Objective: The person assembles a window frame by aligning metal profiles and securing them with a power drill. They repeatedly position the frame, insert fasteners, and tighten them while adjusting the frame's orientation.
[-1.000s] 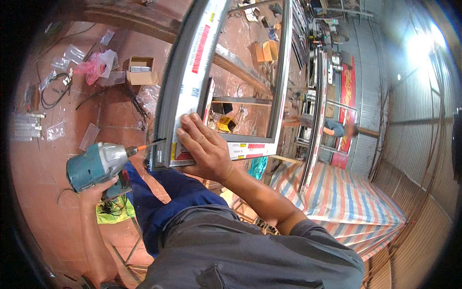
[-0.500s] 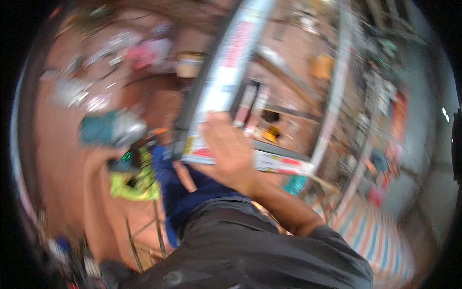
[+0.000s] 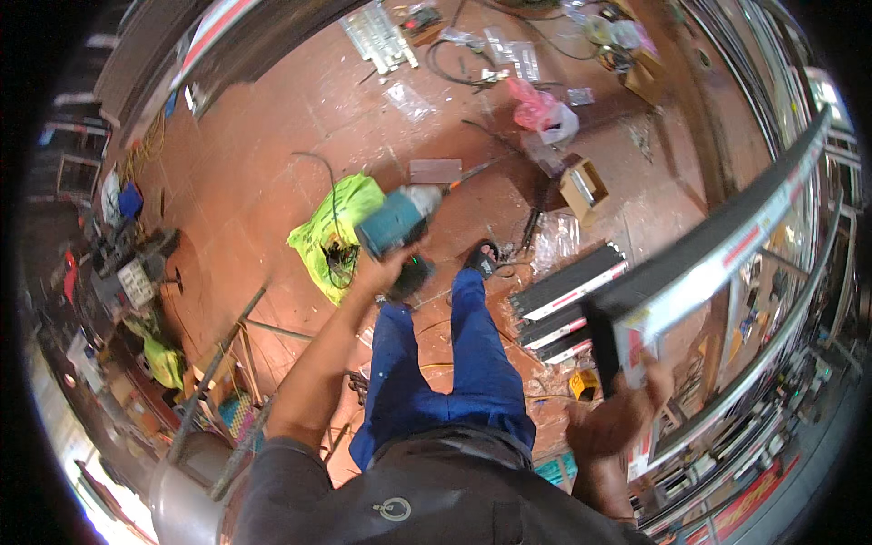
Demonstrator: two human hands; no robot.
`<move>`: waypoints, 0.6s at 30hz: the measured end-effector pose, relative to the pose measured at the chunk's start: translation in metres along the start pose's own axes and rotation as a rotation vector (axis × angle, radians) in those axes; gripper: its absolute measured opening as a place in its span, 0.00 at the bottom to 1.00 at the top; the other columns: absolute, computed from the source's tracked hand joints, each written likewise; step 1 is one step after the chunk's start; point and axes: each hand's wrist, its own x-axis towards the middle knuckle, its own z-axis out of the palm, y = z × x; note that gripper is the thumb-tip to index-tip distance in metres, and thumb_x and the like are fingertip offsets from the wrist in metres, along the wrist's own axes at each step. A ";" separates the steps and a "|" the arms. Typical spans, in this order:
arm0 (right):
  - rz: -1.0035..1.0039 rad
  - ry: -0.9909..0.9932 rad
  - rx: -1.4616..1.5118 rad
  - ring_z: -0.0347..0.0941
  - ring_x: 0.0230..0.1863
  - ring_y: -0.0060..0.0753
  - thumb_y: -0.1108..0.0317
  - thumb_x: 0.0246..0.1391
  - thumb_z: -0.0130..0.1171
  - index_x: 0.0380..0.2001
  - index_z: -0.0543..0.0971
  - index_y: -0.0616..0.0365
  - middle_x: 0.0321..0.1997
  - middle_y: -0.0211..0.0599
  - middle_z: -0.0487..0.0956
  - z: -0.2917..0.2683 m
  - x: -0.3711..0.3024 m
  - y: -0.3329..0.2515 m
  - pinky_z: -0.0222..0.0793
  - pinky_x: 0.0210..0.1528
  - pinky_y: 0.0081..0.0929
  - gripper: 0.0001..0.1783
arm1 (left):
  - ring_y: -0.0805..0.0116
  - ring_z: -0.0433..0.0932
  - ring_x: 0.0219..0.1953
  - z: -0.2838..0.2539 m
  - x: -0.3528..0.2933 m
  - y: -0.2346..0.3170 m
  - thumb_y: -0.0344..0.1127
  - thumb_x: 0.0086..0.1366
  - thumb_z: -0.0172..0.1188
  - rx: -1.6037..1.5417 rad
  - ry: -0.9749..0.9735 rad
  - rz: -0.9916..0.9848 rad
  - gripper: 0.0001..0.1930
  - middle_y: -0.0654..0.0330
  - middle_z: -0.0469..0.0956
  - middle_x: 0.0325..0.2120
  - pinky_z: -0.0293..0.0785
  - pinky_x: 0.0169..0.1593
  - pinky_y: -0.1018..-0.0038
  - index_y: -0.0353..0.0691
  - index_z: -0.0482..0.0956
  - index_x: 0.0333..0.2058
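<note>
A teal cordless drill [image 3: 392, 222] with a long bit hangs in my left hand [image 3: 383, 271], whose fingers wrap round its grip. The bit points away to the right, above the tiled floor. My right hand [image 3: 619, 409] is at the near corner of a black-and-white metal frame [image 3: 718, 259], thumb apart from its slightly blurred fingers. It overlaps the corner, so I cannot tell how firmly it touches. Beneath the frame's left end lie several black-and-white bars [image 3: 572, 300]. A yellow-green bag [image 3: 331, 241] with a dark cable lies left of the drill.
A small open cardboard box [image 3: 581, 191], a pink plastic bag [image 3: 536, 107] and clear packaging [image 3: 556, 241] lie on the floor ahead. At lower left stands a metal-legged stool [image 3: 186, 490]. Long metal profiles [image 3: 763, 400] line the right side. Tools clutter the left.
My view has swung left, so the frame now sits at the right. The drill has come clearly into sight in my left hand. My right hand stays by the frame's corner.
</note>
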 end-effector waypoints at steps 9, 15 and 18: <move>0.412 -0.353 0.679 0.84 0.42 0.44 0.60 0.64 0.64 0.43 0.84 0.62 0.40 0.47 0.86 0.513 -0.013 0.119 0.76 0.47 0.36 0.15 | 0.75 0.73 0.23 0.130 -0.060 -0.278 0.32 0.67 0.69 -1.143 0.397 -0.635 0.05 0.67 0.75 0.23 0.70 0.28 0.73 0.42 0.80 0.36; 0.090 -0.341 0.207 0.83 0.48 0.51 0.56 0.60 0.67 0.48 0.85 0.56 0.45 0.48 0.86 0.795 0.069 0.247 0.75 0.51 0.43 0.19 | 0.75 0.72 0.30 0.156 -0.071 -0.359 0.39 0.73 0.64 -0.916 0.451 -0.686 0.13 0.68 0.74 0.27 0.68 0.38 0.74 0.40 0.83 0.50; 0.122 -0.336 0.000 0.81 0.48 0.54 0.56 0.58 0.69 0.49 0.84 0.55 0.45 0.50 0.85 0.871 0.085 0.280 0.75 0.52 0.44 0.20 | 0.73 0.76 0.33 0.174 -0.076 -0.378 0.36 0.69 0.68 -0.980 0.408 -0.920 0.08 0.67 0.78 0.28 0.72 0.38 0.73 0.39 0.82 0.41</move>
